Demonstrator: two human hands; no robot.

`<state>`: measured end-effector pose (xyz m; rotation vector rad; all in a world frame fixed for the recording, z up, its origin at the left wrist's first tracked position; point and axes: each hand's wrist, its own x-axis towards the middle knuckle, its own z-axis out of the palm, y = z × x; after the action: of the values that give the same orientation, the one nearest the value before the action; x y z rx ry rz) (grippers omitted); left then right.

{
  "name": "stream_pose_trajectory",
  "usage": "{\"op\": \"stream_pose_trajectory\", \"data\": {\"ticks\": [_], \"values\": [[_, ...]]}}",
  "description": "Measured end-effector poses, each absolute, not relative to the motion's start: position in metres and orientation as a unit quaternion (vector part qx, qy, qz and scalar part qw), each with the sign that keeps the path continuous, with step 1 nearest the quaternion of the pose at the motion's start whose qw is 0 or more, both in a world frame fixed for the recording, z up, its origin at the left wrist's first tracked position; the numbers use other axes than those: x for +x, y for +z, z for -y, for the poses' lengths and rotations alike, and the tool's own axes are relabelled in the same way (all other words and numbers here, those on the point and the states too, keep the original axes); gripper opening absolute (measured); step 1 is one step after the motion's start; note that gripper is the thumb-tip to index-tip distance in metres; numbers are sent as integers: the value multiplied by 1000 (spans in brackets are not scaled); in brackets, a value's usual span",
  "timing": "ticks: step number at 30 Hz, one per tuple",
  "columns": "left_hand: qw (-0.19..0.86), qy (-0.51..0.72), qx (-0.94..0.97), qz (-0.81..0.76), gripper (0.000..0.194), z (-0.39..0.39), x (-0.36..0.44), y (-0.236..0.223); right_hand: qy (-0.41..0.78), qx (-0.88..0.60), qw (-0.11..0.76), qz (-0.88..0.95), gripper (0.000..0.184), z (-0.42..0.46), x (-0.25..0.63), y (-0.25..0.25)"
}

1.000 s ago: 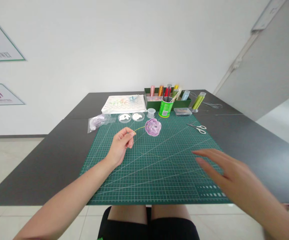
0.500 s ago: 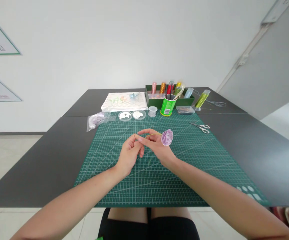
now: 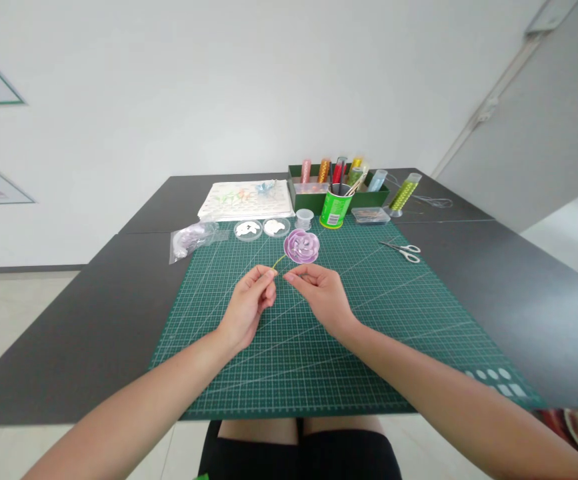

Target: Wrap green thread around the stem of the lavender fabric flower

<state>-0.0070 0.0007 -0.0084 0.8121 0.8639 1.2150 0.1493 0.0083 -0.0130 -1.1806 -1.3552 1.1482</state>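
My left hand (image 3: 249, 300) pinches the thin yellow-green stem (image 3: 279, 262) of a light purple flower (image 3: 301, 247), above the middle of the cutting mat. The bloom leans up and to the right, with layered round petals turned toward me. Just below it and close to the left fingertips is my right hand (image 3: 323, 293), thumb and forefinger pressed together. Whatever those right fingers hold is too fine to make out. A small gap separates the two hands.
The green cutting mat (image 3: 269, 373) covers the table's middle. Scissors (image 3: 403, 251) lie at its right. Behind stand a green can (image 3: 335, 208) with sticks, two dishes of white pieces (image 3: 248, 230), a plastic bag (image 3: 193, 240), a paper stack (image 3: 246, 200) and a box of thread spools (image 3: 313, 202).
My right hand came in from the right to the stem, then drew slightly away from the left fingers. The flower tipped right and swung back up and left. My left hand kept the stem.
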Motion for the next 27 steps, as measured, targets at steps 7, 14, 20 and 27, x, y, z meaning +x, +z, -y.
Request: {"op": "stream_pose_trajectory", "data": {"ticks": [7, 14, 20, 27], "values": [[651, 541, 373, -380, 31, -3, -13, -7, 353, -485, 491, 631, 25, -17, 159, -19], [668, 506, 393, -378, 29, 2, -10, -5, 486, -337, 482, 646, 34, -14, 156, -18], [692, 483, 397, -362, 30, 2, -10, -4, 543, -367, 482, 581, 30, -13, 156, -13], [720, 458, 389, -349, 29, 3, -10, -1, 576, -418, 496, 498, 40, -17, 161, -4]]}}
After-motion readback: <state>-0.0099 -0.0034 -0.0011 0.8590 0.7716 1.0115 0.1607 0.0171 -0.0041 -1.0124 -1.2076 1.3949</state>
